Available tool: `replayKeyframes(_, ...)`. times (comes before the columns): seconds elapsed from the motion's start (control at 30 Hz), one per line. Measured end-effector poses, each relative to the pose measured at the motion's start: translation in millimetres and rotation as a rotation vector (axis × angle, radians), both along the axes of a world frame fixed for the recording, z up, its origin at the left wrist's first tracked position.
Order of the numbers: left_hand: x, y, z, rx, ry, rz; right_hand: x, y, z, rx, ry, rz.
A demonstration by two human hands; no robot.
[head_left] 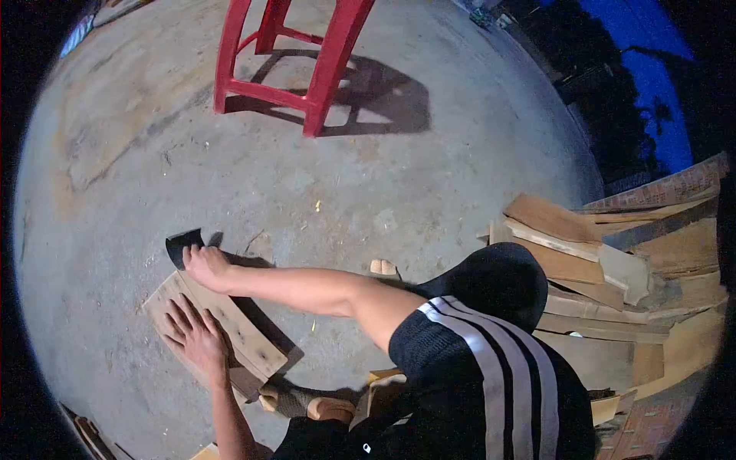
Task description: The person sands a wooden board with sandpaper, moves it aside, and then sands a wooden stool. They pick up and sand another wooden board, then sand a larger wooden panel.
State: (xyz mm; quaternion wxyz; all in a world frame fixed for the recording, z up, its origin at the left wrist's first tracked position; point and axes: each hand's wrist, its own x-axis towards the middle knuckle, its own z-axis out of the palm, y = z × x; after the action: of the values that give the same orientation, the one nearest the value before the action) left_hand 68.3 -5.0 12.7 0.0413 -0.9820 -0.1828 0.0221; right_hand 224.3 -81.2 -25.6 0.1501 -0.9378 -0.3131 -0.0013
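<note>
Striped sleeve (491, 360) nearest the lens. Left hand (195, 337) lies open, palm flat on the wooden board (222, 326) resting on the concrete floor (383, 192). Right hand (203, 264), at the board's far end, grips dark sandpaper (182, 245). Board likely stiff, light; best held at its edges.

A red plastic stool (295, 57) stands on the bare concrete floor (429, 176), casting a shadow. A heap of flat cardboard scraps (613, 284) lies well apart from it. A blue sheet (652, 69) shows beyond.
</note>
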Motion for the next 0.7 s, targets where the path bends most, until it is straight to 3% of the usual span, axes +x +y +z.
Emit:
replayKeyframes(0.17,-2.7,-0.9,3.4,-0.052,-0.026,0.003,11.4,6.7,-10.3,-0.045,-0.025,0.022)
replayKeyframes(0.27,2.4,0.3,4.3,-0.009,0.017,0.022,-13.1,-5.1,17.6,-0.027,-0.075,-0.051)
replayKeyframes(0.43,-2.3,1.8,-6.1,-0.033,-0.071,-0.008,-5.5,3.8,-7.2,-0.057,-0.156,0.038)
replayKeyframes(0.5,-3.0,0.5,-4.3,-0.032,-0.063,-0.008,1.8,9.0,-10.5,0.126,-0.251,0.012)
replayKeyframes(0.6,-4.6,5.5,-3.6,-0.028,-0.064,-0.009,-7.1,7.1,-1.4,0.133,-0.268,-0.044)
replayKeyframes(0.7,-0.8,-0.5,-3.2,-0.054,-0.048,-0.008,-11.0,-9.4,3.7,0.014,-0.422,0.044)
